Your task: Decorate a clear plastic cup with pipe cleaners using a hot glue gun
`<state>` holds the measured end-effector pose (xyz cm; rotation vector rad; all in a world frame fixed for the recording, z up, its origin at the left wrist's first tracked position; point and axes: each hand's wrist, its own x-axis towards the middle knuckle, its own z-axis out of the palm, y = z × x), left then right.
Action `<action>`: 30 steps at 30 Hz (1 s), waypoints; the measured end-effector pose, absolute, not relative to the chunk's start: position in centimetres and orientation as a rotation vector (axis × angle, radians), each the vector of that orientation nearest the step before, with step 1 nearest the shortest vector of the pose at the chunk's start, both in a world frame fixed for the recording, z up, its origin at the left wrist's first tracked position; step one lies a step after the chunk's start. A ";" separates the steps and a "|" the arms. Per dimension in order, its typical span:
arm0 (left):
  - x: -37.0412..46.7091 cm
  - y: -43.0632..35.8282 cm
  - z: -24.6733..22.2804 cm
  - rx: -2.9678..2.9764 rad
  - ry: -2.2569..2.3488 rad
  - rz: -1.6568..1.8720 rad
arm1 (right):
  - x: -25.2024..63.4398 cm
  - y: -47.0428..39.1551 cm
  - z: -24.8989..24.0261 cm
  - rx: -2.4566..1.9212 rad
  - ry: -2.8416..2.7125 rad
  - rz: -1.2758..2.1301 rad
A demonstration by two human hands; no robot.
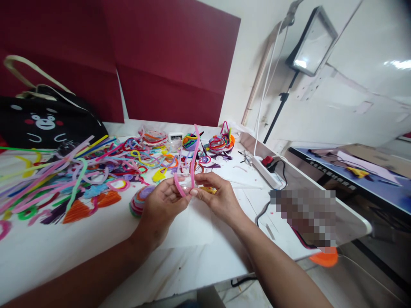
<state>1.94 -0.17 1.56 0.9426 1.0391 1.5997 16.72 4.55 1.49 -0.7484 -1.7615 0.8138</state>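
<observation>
Above the white table, my left hand [165, 201] and my right hand [213, 192] meet around a small clear plastic piece [185, 185]. A pink fuzzy stem [195, 156] curves round that piece, its free end standing upright. My right thumb and forefinger pinch the stem near the bend. The fingers of my left hand curl about the clear piece and the stem's lower loop from the left. Just behind my left hand lies a round multicoloured coil [141, 200], partly covered by it.
Many coloured fuzzy stems [77, 171] spread over the table [192, 261] at left. Wound ornaments [216, 144] stand along the back. A black bag [48, 122] is at far left. A power strip [266, 171] and a pixelated patch are at right.
</observation>
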 end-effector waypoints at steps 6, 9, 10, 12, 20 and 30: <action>2.0 -0.2 1.6 0.940 1.033 1.592 | 16.9 4.6 1.6 -0.734 -1.792 0.825; 1.9 -0.2 1.5 0.956 1.031 1.589 | 16.9 4.6 1.7 -0.731 -1.799 0.814; 1.9 -0.2 1.5 0.958 1.034 1.588 | 17.0 4.6 1.7 -0.729 -1.800 0.809; 1.9 -0.2 1.4 0.955 1.040 1.590 | 17.0 4.6 1.7 -0.721 -1.801 0.809; 1.8 -0.1 1.2 0.959 1.032 1.564 | 17.2 4.8 1.6 -0.700 -1.808 0.808; 2.1 -0.4 1.8 0.967 1.044 1.556 | 17.3 4.3 2.2 -0.675 -1.889 0.538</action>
